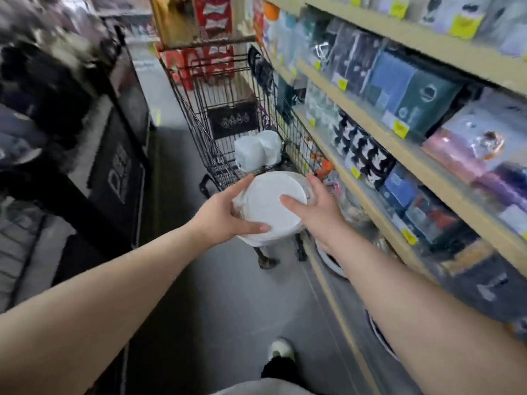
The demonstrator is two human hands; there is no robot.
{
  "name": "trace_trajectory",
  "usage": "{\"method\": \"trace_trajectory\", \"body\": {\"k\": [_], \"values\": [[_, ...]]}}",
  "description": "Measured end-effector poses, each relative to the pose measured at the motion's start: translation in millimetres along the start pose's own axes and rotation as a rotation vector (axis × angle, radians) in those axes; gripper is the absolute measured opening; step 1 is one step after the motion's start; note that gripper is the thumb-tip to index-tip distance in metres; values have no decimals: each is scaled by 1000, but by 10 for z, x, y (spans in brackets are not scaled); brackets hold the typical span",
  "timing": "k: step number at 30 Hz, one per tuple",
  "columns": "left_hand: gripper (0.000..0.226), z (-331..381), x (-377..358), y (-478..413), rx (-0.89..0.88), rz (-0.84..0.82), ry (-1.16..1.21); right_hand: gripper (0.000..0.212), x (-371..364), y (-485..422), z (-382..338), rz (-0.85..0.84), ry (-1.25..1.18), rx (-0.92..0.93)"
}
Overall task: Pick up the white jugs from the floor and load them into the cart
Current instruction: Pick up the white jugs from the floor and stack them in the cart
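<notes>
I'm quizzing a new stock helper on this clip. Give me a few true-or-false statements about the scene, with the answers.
1. The left hand and the right hand both hold the white jug. True.
2. The cart has nothing in it. False: other white jugs already lie inside it.
3. The shelves of packaged goods are on the person's right. True.
4. The held white jug rests on the floor. False: it is held up in the air, just in front of the cart.
</notes>
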State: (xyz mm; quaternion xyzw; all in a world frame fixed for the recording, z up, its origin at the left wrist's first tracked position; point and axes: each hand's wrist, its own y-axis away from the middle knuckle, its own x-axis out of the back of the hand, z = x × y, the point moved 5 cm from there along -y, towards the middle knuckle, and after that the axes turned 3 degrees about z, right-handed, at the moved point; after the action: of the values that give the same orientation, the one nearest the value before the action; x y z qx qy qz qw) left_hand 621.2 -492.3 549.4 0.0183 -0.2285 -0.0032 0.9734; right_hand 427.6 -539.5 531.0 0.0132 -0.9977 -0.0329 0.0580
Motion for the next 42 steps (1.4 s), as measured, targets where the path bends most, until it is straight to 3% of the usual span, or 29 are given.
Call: {"method": "trace_trajectory", "body": {"k": [7, 15, 26, 36, 42], "values": [[104, -71, 704, -839, 56, 220, 64, 88, -744, -1223, -449, -212, -16, 68], [102, -587, 1572, -1819, 103, 298, 81, 98, -1785, -2386, -550, -256, -3, 56], [101, -991, 2697, -3791, 9, 25, -60, 85, -2673, -3810, -722, 42, -15, -9], [92, -1211, 2390, -5401, 6, -340, -204, 104, -2521, -4905, -167, 209, -13, -233], [93, -1553, 2256, -6115, 138, -528, -264, 94, -2586, -5375, 192, 253, -37, -425]]}}
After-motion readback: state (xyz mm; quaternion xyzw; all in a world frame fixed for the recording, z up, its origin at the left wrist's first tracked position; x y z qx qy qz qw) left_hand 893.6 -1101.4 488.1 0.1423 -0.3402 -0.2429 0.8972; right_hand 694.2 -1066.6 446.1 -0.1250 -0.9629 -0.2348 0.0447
